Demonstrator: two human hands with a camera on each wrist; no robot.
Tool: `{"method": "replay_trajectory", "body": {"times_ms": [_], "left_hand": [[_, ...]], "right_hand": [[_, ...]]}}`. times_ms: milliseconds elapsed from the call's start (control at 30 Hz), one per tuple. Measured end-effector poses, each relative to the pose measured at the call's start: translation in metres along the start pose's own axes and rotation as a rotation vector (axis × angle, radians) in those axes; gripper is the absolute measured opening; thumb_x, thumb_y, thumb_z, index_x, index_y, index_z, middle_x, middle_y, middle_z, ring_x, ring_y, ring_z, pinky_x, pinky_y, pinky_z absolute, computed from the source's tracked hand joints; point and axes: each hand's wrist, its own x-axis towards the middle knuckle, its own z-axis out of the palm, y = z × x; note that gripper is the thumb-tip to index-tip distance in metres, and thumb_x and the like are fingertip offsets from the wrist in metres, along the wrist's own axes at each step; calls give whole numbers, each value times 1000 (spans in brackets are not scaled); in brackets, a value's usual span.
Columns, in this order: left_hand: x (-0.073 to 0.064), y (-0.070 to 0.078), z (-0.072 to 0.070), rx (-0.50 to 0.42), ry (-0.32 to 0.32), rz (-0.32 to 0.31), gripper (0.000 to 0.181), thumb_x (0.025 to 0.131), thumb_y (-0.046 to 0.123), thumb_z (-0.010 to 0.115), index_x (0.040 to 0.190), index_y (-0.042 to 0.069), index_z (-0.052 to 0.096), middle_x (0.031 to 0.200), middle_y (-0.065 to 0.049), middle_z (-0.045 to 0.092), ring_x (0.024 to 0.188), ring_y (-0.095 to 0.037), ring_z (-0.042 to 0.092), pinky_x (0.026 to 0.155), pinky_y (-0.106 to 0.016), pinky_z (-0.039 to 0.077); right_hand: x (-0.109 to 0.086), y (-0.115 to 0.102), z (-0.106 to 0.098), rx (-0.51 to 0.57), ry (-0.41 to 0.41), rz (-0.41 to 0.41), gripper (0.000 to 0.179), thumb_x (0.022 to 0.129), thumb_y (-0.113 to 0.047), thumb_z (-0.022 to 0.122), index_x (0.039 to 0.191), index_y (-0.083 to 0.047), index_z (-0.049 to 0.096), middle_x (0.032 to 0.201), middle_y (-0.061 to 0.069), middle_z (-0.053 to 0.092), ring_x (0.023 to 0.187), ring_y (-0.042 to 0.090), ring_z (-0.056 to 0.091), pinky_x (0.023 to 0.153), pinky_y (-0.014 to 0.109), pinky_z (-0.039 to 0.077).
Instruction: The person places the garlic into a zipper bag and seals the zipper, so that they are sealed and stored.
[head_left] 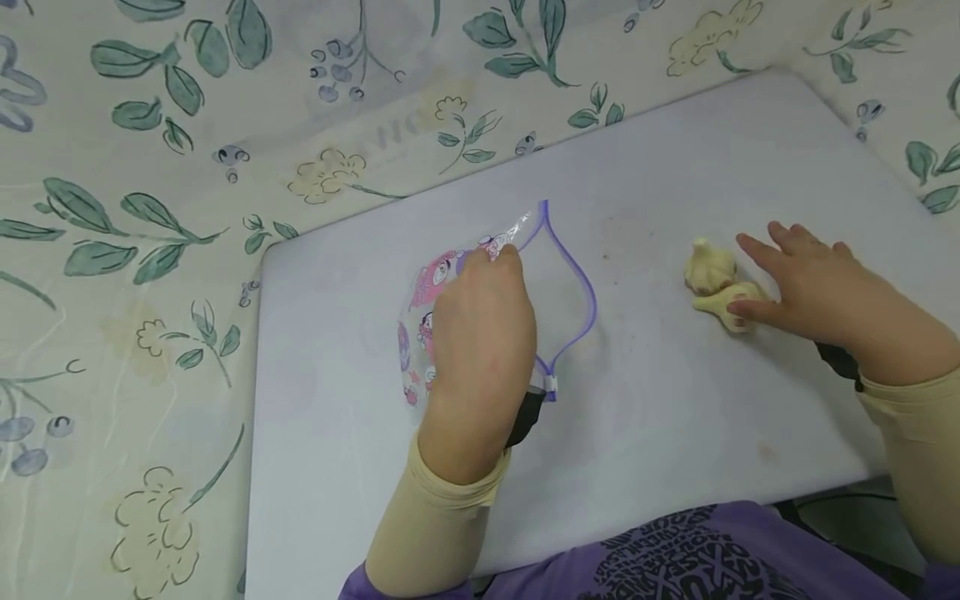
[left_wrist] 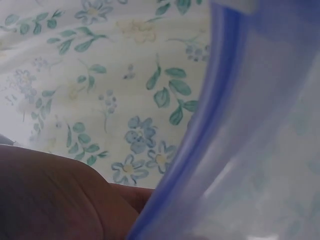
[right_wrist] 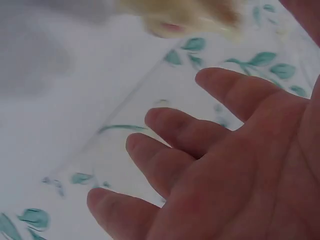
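Left hand (head_left: 483, 358): fingers curled, gripping the bag (head_left: 431, 282). Right hand (head_left: 828, 292): fingers spread, thumb over one of two garlic bulbs (head_left: 711, 268) on the counter (head_left: 337, 483); contact unclear. Bag mouth: open; interior partly hidden.

Black lettering (head_left: 675, 554) on purple shirt (head_left: 783, 550), unreadable.

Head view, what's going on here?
A person's left hand holds a clear printed zip bag, whose purple zip edge gapes open. Their right hand, fingers spread, is at two pale, garlic-like bulbs; whether it touches them is hard to tell. Both bulbs lie side by side on the white board, outside the bag.
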Motion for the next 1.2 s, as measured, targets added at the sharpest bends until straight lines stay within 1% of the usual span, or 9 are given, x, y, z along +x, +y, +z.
{"method": "replay_trajectory", "body": {"times_ms": [100,167,267,400,467,600,867,1067,1200], "left_hand": [[-1,-2,-1,-9,-8,-13,26,88,-4,52,104,8,69,87,-12,65,71,-30,66,59,-41,55],[-2,-3,-1,-17,-13,-22,28,89,-3,52,107,9,69,88,-12,65,72,-31,67,60,-41,56],[-3,-4,-1,-30,-16,-27,29,89,-3,51,109,9,68,89,-13,65,73,-32,67,61,-42,57],[-4,-5,-2,-38,-17,-30,28,90,-3,51,110,8,68,89,-13,65,73,-32,67,61,-42,57],[-4,-5,-3,-41,-21,-30,28,90,-2,52,110,8,68,89,-12,65,73,-32,67,61,-41,57],[-6,-6,-3,-41,-29,-35,29,89,-3,52,111,8,67,90,-13,65,71,-32,67,59,-41,57],[-7,-7,-4,-45,-37,-44,31,90,-2,52,115,9,66,94,-13,65,73,-33,67,60,-41,57],[-8,-7,-4,-57,-34,-39,33,89,-3,53,117,9,66,96,-13,66,73,-32,67,61,-41,57],[-8,-7,-5,-61,-56,-52,35,90,-2,52,121,10,64,102,-13,66,76,-33,68,63,-41,57]], "right_hand": [[6,7,6,44,-35,13,104,80,-71,52,151,-5,14,149,38,10,133,58,15,96,77,17],[9,9,10,68,-40,2,104,80,-69,54,150,-3,15,148,39,13,131,58,20,97,74,21],[13,8,13,94,-8,-49,98,82,-60,60,148,1,21,144,38,27,128,54,32,98,67,30],[18,4,16,104,50,-114,88,84,-43,67,146,4,26,135,36,43,121,49,44,94,61,39],[20,4,18,95,56,-122,87,84,-37,69,145,6,25,132,38,44,119,50,46,93,61,40],[24,7,22,72,31,-108,87,83,-29,69,146,8,20,130,41,43,117,53,45,91,62,40],[26,12,25,55,48,-108,90,81,-27,71,147,6,18,127,43,43,113,54,46,88,63,40],[27,15,25,48,68,-108,80,79,-24,73,140,8,33,121,40,49,107,50,52,83,60,43],[26,18,23,49,72,-104,73,78,-25,74,135,8,41,117,36,53,102,45,55,81,57,44]]}}
